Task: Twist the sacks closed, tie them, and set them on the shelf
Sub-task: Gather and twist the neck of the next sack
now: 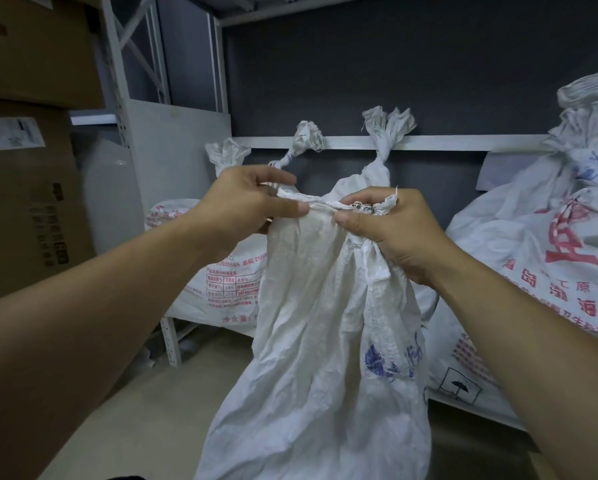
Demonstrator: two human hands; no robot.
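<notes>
Both hands on sack point(311, 323) mouth | left hand point(245, 202) pinches rim | right hand point(391, 230) grips gathered neck

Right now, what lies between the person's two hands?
Head view: the bunched mouth of the white woven plastic sack spans the gap; left hand and right hand both pinch it.

Sack point(318, 358) before shelf point(463, 407); boxes point(31, 133) left.

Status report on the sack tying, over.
Left hand and right hand both gripping the mouth of the white sack. Mouth bunched, not yet tied. Tied sacks already on the shelf behind; nothing blocking.
</notes>
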